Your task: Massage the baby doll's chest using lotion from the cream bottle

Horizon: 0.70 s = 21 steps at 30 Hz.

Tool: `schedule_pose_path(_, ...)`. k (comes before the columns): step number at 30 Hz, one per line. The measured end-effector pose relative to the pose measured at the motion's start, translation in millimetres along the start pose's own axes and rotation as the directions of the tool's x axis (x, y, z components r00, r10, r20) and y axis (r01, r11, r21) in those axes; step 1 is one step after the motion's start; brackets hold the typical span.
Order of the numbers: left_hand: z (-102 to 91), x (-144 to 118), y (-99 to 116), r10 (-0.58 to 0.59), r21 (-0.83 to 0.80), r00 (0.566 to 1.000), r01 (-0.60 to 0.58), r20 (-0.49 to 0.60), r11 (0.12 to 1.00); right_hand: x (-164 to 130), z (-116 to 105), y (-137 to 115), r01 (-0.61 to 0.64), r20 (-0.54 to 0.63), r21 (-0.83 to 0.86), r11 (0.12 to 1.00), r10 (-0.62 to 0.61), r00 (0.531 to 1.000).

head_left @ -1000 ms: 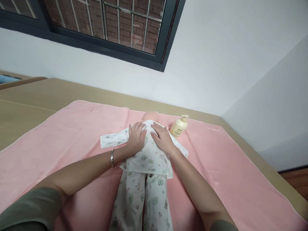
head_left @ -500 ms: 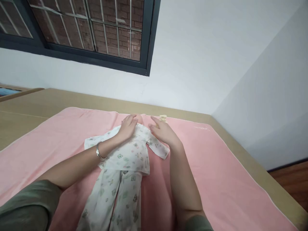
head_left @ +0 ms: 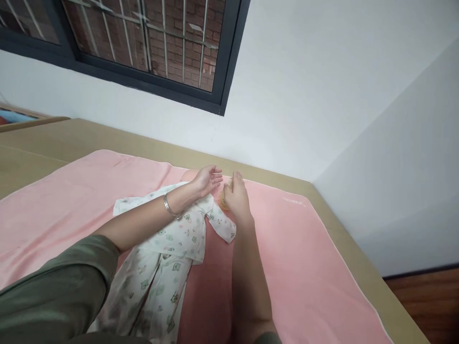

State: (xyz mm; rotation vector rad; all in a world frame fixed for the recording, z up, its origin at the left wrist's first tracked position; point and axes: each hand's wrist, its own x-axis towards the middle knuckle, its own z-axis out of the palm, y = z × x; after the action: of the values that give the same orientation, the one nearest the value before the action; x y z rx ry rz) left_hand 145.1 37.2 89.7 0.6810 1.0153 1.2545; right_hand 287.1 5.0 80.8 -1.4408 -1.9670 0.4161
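Over the far end of the pink terry towel [head_left: 304, 239], my left hand [head_left: 207, 178] hovers palm-up, fingers loosely spread, holding nothing, just above the doll in white animal-print baby clothes [head_left: 172, 239]. My right hand [head_left: 236, 198] is curled around the cream plastic lotion bottle [head_left: 225, 200] beside the doll's shoulder. Towel covers a beige tabletop [head_left: 53, 143]; white wall, dark-framed barred window [head_left: 143, 43] behind.

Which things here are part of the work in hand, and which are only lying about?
In hand:
right hand on the lotion bottle
left hand, palm up beside it
doll in printed baby clothes
pink towel beneath

Only there:
bracelet
window
table
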Motion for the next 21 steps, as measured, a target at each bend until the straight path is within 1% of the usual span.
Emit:
schedule_pose_path(5,-8.0,1,-3,-0.121,-0.049,0.990,0.125,0.079,0.991,9,18,-4,0.008,0.002,-0.222,0.975,-0.008,1.000)
schedule_pose_path(8,-18.8,-3,-7,-0.179,-0.081,0.977,0.189,0.118,0.979,12,24,-7,0.019,0.015,-0.351,0.936,-0.015,1.000)
schedule_pose_path(11,-31.7,-8,-9,-0.238,-0.110,0.953,0.261,0.187,0.959,15,27,-12,-0.011,-0.015,-0.420,0.908,0.005,1.000)
schedule_pose_path(14,-44.4,-16,-6,-0.269,-0.151,0.918,0.322,0.292,0.935,19,27,-20,-0.071,-0.012,-0.438,0.896,0.073,0.997)
schedule_pose_path(16,-52.8,-25,-1,-0.281,-0.170,0.890,0.358,0.359,0.918,18,26,-30,-0.094,-0.005,-0.421,0.902,0.101,0.995)
schedule_pose_path(19,-64.6,-50,12,-0.266,-0.195,0.833,0.400,0.485,0.896,2,30,-58,-0.084,-0.068,-0.336,0.938,0.065,0.996)
schedule_pose_path(21,-70.2,-72,23,-0.210,-0.219,0.792,0.395,0.574,0.892,-18,38,-86,-0.078,-0.121,-0.302,0.950,0.043,0.992)
